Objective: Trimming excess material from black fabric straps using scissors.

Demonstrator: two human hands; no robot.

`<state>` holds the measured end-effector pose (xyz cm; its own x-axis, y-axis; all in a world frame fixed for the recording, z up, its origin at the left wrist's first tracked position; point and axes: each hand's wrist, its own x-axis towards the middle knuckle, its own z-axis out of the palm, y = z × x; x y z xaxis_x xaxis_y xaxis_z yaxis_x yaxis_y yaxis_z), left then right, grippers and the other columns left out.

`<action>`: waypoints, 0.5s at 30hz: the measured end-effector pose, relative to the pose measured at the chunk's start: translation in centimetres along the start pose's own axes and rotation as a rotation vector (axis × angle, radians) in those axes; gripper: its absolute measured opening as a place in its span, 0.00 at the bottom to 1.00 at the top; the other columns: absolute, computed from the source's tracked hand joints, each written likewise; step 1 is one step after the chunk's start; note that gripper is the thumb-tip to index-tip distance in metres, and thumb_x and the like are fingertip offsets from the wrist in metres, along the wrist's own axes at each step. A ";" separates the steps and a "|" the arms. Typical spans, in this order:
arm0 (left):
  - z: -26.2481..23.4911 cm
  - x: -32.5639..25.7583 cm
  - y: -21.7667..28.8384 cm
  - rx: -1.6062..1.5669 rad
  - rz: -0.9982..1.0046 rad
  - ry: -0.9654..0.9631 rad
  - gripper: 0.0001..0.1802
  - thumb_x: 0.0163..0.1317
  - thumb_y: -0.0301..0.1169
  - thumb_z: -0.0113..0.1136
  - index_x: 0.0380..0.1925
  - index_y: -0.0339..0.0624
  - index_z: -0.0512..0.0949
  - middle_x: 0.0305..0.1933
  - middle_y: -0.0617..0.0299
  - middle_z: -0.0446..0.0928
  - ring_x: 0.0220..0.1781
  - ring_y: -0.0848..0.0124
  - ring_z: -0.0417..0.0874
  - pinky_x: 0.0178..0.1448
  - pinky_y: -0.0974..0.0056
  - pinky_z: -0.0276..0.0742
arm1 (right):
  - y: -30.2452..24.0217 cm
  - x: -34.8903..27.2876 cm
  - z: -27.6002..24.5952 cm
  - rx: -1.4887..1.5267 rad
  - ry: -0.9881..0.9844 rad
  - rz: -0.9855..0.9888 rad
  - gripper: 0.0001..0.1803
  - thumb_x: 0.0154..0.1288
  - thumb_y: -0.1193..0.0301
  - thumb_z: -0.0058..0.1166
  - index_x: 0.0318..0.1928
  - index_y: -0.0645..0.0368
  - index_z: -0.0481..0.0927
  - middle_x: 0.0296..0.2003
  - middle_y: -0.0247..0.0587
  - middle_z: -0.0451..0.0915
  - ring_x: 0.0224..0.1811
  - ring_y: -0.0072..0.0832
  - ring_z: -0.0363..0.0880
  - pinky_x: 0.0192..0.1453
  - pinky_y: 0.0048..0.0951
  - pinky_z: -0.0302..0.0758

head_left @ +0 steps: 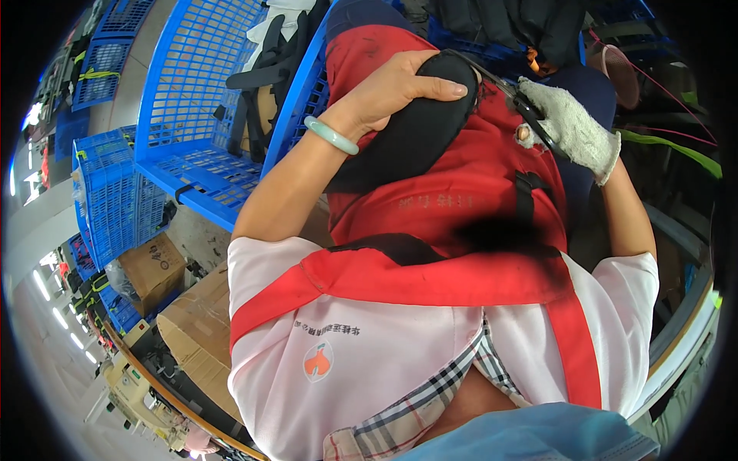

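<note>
My left hand (392, 92), bare and with a pale green bangle at the wrist, grips a long black padded fabric piece (430, 138) with a rounded end. The thumb presses on top of it; the other fingers are hidden underneath. The piece lies over the red apron (500, 161) on my lap. In a whitish work glove, my right hand (569, 123) is closed round the dark handles of scissors (529, 115). Their blades point up and left to the rounded edge of the black piece. Whether the blades touch or cut the edge is too small to tell.
Left of my legs stands a blue plastic crate (184, 92) with black strap-like pieces (265, 81) inside. More black pieces (550, 27) lie beyond my knees. A stacked blue crate (115, 203), cardboard boxes (200, 323) and a sewing machine (131, 388) are farther left.
</note>
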<state>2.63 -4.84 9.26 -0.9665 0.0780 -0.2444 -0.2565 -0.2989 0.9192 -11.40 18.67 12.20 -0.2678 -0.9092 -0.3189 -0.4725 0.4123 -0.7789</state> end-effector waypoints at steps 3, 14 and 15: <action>-0.1 -0.1 -0.1 -0.004 -0.019 -0.006 0.18 0.55 0.28 0.66 0.46 0.36 0.78 0.40 0.62 0.82 0.39 0.76 0.82 0.46 0.73 0.78 | -0.7 -0.3 -0.4 -0.198 0.046 -0.038 0.21 0.59 0.59 0.59 0.40 0.65 0.70 0.23 0.47 0.72 0.25 0.36 0.72 0.32 0.33 0.70; 0.1 -0.2 -0.1 -0.030 -0.042 -0.050 0.19 0.55 0.28 0.66 0.47 0.36 0.78 0.39 0.63 0.82 0.38 0.77 0.82 0.45 0.74 0.79 | -0.9 -0.4 -1.5 -0.159 -0.080 0.022 0.19 0.59 0.61 0.57 0.39 0.66 0.70 0.24 0.44 0.72 0.25 0.32 0.71 0.31 0.31 0.70; 0.1 -0.3 0.0 -0.040 -0.049 -0.051 0.19 0.55 0.29 0.66 0.47 0.36 0.78 0.39 0.63 0.82 0.38 0.77 0.82 0.45 0.74 0.79 | -1.1 -0.4 -1.5 -0.054 -0.133 0.100 0.18 0.60 0.61 0.56 0.39 0.65 0.70 0.25 0.41 0.74 0.25 0.27 0.72 0.30 0.29 0.71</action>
<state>2.93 -4.74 9.38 -0.9520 0.1416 -0.2713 -0.3039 -0.3316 0.8931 -11.99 18.61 13.99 -0.2034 -0.8618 -0.4646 -0.4943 0.5000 -0.7111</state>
